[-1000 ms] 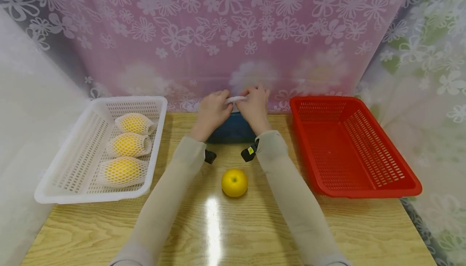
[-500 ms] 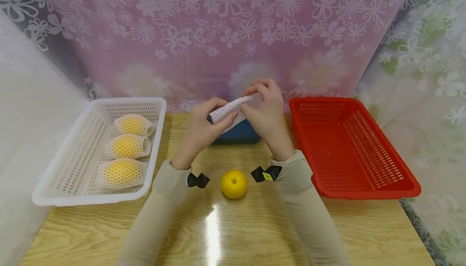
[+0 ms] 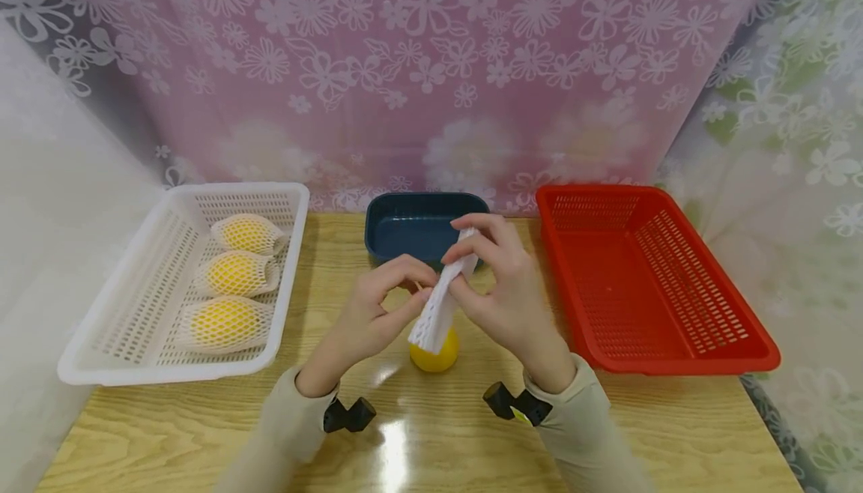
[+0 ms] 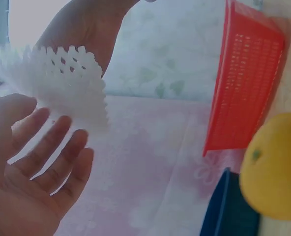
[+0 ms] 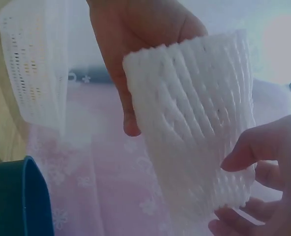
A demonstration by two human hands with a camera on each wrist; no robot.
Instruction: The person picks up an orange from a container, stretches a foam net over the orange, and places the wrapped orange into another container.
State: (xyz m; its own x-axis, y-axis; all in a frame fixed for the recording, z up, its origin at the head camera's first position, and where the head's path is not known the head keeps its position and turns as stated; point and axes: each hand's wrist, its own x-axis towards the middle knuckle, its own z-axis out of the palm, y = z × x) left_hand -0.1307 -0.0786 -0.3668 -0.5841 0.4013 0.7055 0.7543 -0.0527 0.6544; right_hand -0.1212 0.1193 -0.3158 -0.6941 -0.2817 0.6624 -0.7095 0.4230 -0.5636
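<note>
A white foam fruit net (image 3: 441, 302), a flattened sleeve, is held up slantwise in front of me. My right hand (image 3: 502, 287) grips its upper part between thumb and fingers. My left hand (image 3: 377, 302) has thumb and index fingertips together at its left side; in the left wrist view the other fingers (image 4: 67, 167) are spread below the net's edge. Behind the net's lower end, a round yellow citrus fruit (image 3: 434, 357) sits on the table, partly hidden in the head view. In the right wrist view the net (image 5: 189, 113) covers part of the left hand.
A dark blue tub (image 3: 404, 234) stands at the back, partly behind the right hand. The white basket (image 3: 168, 366) at left holds three yellow fruits (image 3: 236, 276) in foam nets. On the right is a red basket (image 3: 627, 276). A floral curtain (image 3: 438, 66) hangs behind the table.
Both hands have come back from the blue tub toward me, bringing the foam net over the citrus fruit. The net has turned more upright, and the left hand has shifted along it.
</note>
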